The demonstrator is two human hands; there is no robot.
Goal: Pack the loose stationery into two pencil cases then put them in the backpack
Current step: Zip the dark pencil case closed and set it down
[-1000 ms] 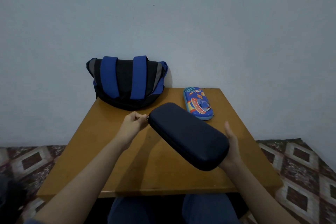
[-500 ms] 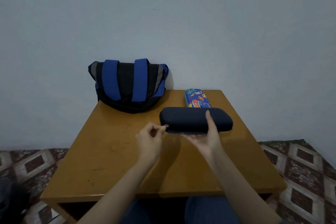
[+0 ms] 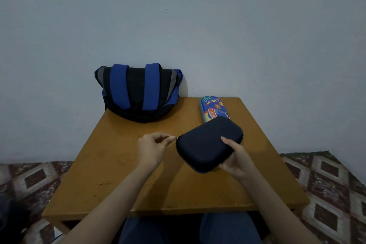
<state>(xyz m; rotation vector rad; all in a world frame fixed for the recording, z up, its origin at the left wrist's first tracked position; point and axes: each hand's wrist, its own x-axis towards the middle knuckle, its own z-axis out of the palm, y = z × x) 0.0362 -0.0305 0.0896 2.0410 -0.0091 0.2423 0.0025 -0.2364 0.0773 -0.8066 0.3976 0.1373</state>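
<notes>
Holding dark navy hard-shell pencil case [image 3: 208, 142] over brown wooden counter [image 3: 118, 164] in right grip [image 3: 237, 161], pinching its small metal zipper pull [image 3: 176, 138] with left grip [image 3: 151, 148].

Layout: table [image 3: 118, 164] w/ backpack [image 3: 138, 95] and two pencil cases.

Backpack sits at far-left edge of table, against wall [image 3: 198, 25]. Far case [image 3: 213, 108] lies at far right, apart from backpack. Held case [image 3: 206, 144] is nearer, centre-right, over tabletop; its far end overlaps far case's near end in view, contact unclear. Left hand [image 3: 152, 148] at its left end, pinching zip pull [image 3: 176, 138]; right hand [image 3: 236, 160] grips its near-right side.
</notes>
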